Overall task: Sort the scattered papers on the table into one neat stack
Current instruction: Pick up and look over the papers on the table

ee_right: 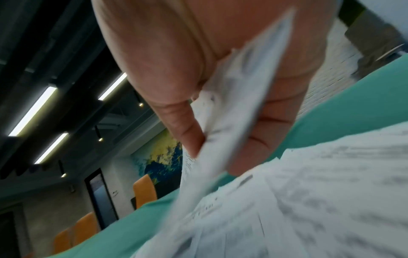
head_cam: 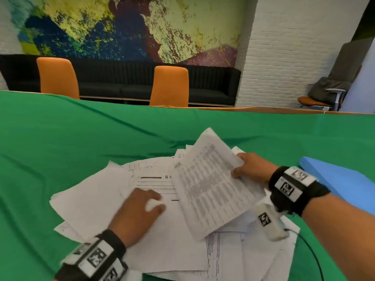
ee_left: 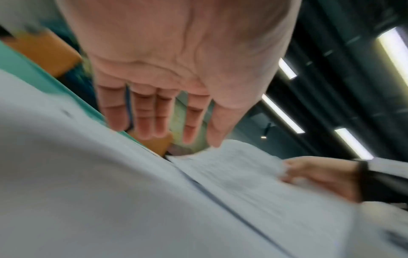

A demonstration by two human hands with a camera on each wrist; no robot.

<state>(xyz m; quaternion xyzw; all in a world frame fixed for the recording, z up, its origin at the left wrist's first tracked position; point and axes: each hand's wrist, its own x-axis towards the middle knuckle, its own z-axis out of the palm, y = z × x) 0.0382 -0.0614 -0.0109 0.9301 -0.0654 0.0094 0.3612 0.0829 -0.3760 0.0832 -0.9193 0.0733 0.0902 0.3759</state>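
Several white printed papers point(head_cam: 162, 240) lie fanned out in a loose heap on the green tablecloth point(head_cam: 60, 142) in front of me. My right hand point(head_cam: 246, 169) pinches the right edge of a printed sheet point(head_cam: 205, 187) and holds it tilted above the heap; the right wrist view shows the thumb point(ee_right: 183, 129) on top of that sheet point(ee_right: 238, 108) and the fingers beneath. My left hand point(head_cam: 140, 209) hovers over the heap's middle with straight fingers point(ee_left: 143, 113) spread, holding nothing. That lifted sheet point(ee_left: 243, 174) also shows in the left wrist view.
A blue folder point(head_cam: 336, 179) lies on the cloth to the right, just past my right wrist. A black cable point(head_cam: 316, 258) runs along the cloth at lower right. Two orange chairs point(head_cam: 169, 86) stand behind the table's far edge, with a dark sofa point(head_cam: 129, 84) behind them.
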